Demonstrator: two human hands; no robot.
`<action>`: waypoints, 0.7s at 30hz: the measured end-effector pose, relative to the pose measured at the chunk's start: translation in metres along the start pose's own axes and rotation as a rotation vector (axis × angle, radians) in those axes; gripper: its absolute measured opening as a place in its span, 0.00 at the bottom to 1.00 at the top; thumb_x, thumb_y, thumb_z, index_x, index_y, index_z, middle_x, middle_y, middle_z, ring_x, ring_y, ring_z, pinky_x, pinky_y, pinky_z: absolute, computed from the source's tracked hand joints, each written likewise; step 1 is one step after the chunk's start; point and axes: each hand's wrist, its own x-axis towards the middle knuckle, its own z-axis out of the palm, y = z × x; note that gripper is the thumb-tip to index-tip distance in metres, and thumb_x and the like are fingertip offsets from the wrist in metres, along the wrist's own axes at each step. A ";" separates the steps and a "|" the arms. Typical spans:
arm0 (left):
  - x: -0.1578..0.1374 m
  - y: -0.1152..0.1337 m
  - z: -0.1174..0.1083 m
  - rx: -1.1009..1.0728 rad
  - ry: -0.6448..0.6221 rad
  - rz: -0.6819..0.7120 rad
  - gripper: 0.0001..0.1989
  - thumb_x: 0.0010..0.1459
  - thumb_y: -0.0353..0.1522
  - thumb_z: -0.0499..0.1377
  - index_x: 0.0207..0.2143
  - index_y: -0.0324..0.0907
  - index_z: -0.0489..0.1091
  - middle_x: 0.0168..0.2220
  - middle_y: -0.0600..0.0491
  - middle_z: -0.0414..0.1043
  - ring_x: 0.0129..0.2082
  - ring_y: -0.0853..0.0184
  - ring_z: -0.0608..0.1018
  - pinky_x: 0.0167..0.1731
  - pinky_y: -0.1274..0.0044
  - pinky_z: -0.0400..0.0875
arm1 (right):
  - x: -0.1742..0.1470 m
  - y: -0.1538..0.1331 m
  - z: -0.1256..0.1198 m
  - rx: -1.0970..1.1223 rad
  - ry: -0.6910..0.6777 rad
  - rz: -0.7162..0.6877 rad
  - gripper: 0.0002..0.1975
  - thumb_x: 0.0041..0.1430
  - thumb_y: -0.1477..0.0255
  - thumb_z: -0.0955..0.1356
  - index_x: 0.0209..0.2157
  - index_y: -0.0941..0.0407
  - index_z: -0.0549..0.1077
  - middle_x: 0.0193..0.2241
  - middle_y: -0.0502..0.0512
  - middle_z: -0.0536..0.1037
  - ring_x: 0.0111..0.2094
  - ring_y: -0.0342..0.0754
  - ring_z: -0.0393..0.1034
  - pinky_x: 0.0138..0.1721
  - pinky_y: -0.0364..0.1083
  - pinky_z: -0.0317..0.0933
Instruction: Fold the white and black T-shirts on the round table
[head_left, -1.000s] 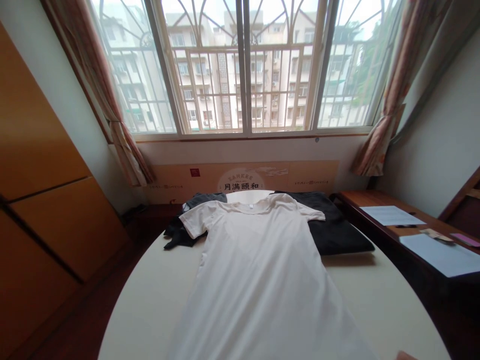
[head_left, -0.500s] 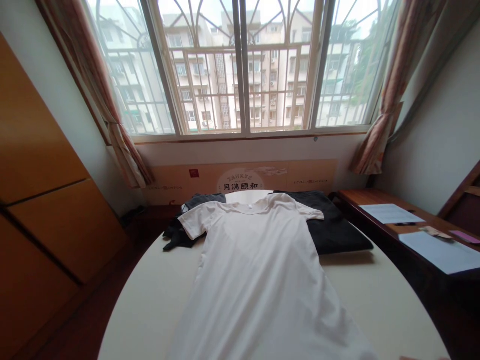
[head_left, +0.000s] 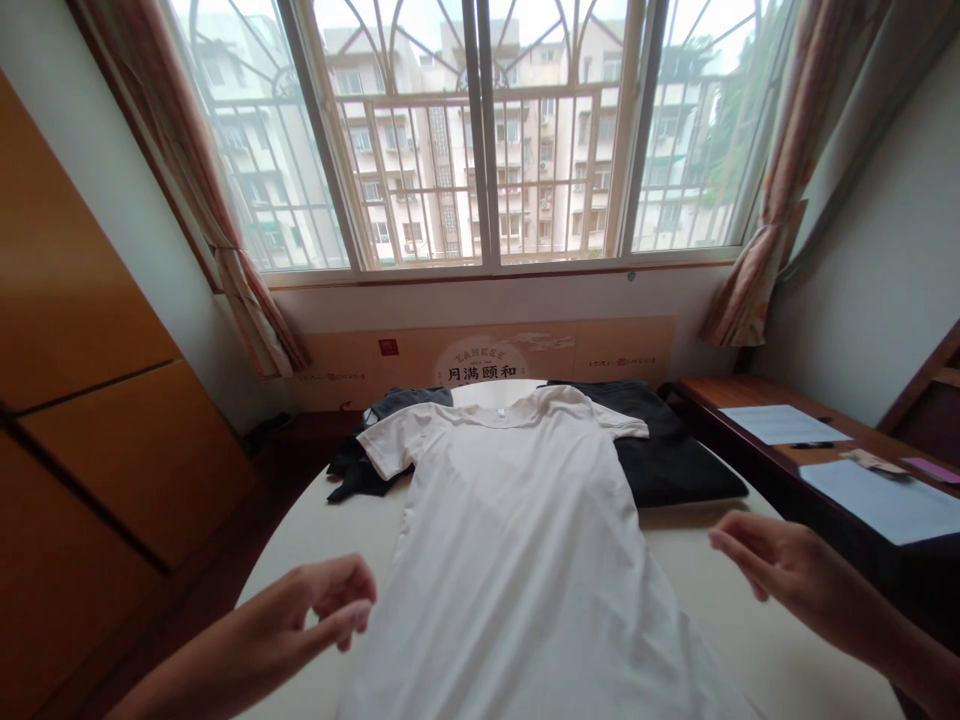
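Head camera view: far ahead of both hands stands a wide, pale-framed glass window point(head_left: 487, 150). Beneath the person's bare left hand point(head_left: 296, 595) and bare right hand point(head_left: 780, 555) spreads a round, cream-coloured, smooth-topped table point(head_left: 330, 530); outward past the right hand stands a long, reddish-brown wooden side table point(head_left: 701, 390).

Between the two hands lies a white, short-sleeved fabric T-shirt point(head_left: 510, 520), spread out with soft creases. Its long axis runs away from the person: the neckline sits well beyond the hands, and the body reaches back between them. The left hand is nearer, its fingertips right at the shirt's left edge, though I cannot tell whether they touch. The right hand is well apart from the opposite edge, with a strip of tabletop between.

Ahead of the right hand, a folded, black fabric cloth point(head_left: 675, 460) lies partly under the right sleeve. Ahead of the left hand, a bunched, black and grey fabric heap point(head_left: 360, 470) meets the other sleeve.

Both hands are loosely curled, pinching nothing. Smallest, flat white paper sheets point(head_left: 784, 425) lie outward beyond the right hand.
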 end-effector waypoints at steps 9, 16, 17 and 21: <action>0.186 -0.010 -0.044 0.023 0.684 -0.360 0.20 0.60 0.36 0.56 0.52 0.34 0.71 0.55 0.35 0.76 0.56 0.48 0.78 0.57 0.65 0.69 | 0.198 0.013 0.030 -0.289 0.186 0.015 0.20 0.65 0.62 0.70 0.51 0.60 0.78 0.49 0.67 0.82 0.50 0.58 0.76 0.51 0.49 0.66; 0.244 -0.059 -0.028 0.150 0.684 -0.678 0.42 0.57 0.49 0.61 0.63 0.27 0.64 0.63 0.22 0.66 0.63 0.32 0.70 0.59 0.53 0.65 | 0.248 0.016 0.051 -0.579 0.018 0.182 0.12 0.71 0.68 0.65 0.46 0.56 0.80 0.50 0.66 0.82 0.54 0.61 0.73 0.53 0.54 0.61; 0.245 -0.063 -0.029 0.151 0.672 -0.662 0.39 0.58 0.48 0.60 0.63 0.29 0.65 0.63 0.23 0.67 0.62 0.33 0.71 0.59 0.54 0.66 | 0.250 0.017 0.050 -0.577 0.032 0.198 0.14 0.73 0.70 0.62 0.46 0.56 0.79 0.48 0.67 0.82 0.52 0.60 0.75 0.52 0.53 0.62; 0.238 -0.072 -0.036 0.166 0.647 -0.541 0.26 0.62 0.37 0.56 0.59 0.34 0.71 0.57 0.30 0.74 0.58 0.41 0.76 0.54 0.61 0.71 | 0.259 0.021 0.044 -0.551 0.098 0.260 0.21 0.76 0.70 0.55 0.56 0.62 0.74 0.50 0.71 0.81 0.49 0.58 0.77 0.47 0.49 0.62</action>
